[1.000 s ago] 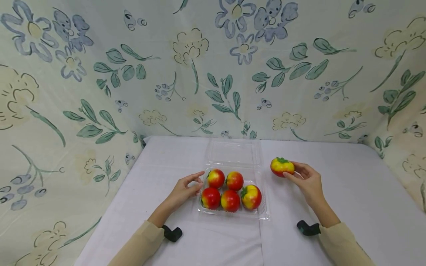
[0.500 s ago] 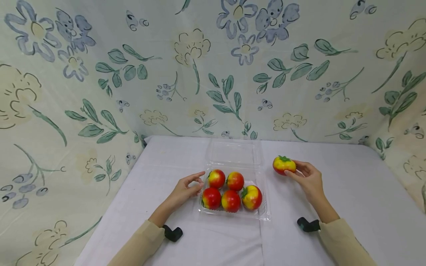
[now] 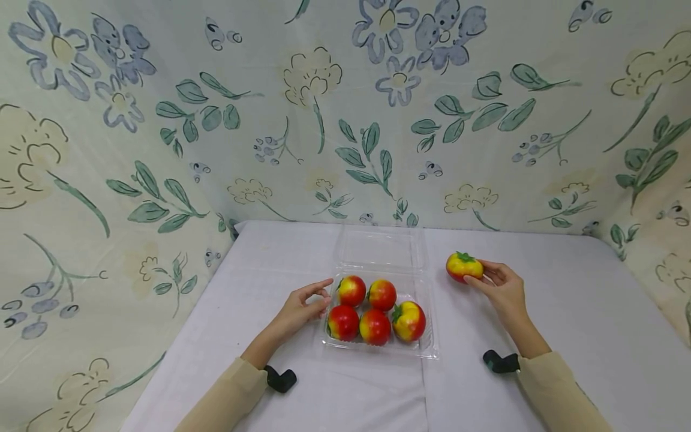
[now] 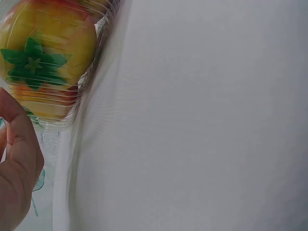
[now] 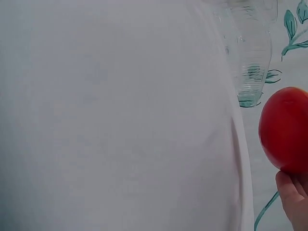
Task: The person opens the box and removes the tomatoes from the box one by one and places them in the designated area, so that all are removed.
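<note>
Between the thumb and fingers of my right hand (image 3: 503, 294) is a red-and-yellow tomato (image 3: 463, 267), green calyx upward, to the right of a clear plastic clamshell box (image 3: 430, 345). The right wrist view shows the tomato's red side (image 5: 286, 130) and my fingertips beneath it. Several more tomatoes (image 3: 375, 326) sit in the box's base, red and yellow sides showing. At the box's left wall my left hand (image 3: 299, 306) has loosely bent fingers and holds nothing. In the left wrist view, one tomato (image 4: 50, 43) shows its star-shaped green calyx through the ribbed plastic.
The box's clear lid (image 3: 380, 248) lies folded back toward the rear of the table. A white cloth (image 3: 259, 276) with creases covers the tabletop. Floral fabric (image 3: 372, 120) hangs behind and along both sides. A dark device (image 3: 281, 380) sits at each wrist.
My right hand has shifted slightly right and away from me with the tomato, increasing its distance from the box. The left hand and the boxed tomatoes stay in place.
</note>
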Available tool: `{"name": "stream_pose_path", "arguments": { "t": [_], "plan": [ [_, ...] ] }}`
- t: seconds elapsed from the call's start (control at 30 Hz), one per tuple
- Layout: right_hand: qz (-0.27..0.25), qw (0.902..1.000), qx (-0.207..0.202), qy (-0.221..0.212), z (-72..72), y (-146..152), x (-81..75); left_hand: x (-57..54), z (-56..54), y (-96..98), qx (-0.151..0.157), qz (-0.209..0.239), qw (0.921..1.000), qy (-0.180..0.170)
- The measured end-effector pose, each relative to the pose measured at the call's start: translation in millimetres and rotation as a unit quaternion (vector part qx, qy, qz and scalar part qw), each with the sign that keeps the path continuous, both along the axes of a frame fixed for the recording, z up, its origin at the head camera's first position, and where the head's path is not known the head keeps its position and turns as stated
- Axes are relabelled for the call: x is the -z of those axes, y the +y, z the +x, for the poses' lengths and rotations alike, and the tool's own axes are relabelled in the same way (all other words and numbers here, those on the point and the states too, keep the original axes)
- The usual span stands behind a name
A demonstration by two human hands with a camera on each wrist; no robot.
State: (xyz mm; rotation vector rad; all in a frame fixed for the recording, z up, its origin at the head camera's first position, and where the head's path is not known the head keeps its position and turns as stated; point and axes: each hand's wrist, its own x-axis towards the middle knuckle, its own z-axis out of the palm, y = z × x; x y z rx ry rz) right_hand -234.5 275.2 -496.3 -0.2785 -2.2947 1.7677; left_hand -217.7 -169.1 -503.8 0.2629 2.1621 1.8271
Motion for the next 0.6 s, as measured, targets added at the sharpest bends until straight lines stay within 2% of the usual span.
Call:
{"name": "stream_pose_path", "arguments": {
  "t": [0.27,0.6],
  "plan": [
    [0.003,0.9998,0.007,-0.019,-5.2,2.6,1.8,-2.6,0.7,0.4,0.002,-0.002,1.0,-0.004],
    [0.006,0.9984,0.02,-0.052,-10.0,4.7,3.1,-0.8,-0.2,0.0,0.001,-0.001,1.0,-0.004]
  ]
}}
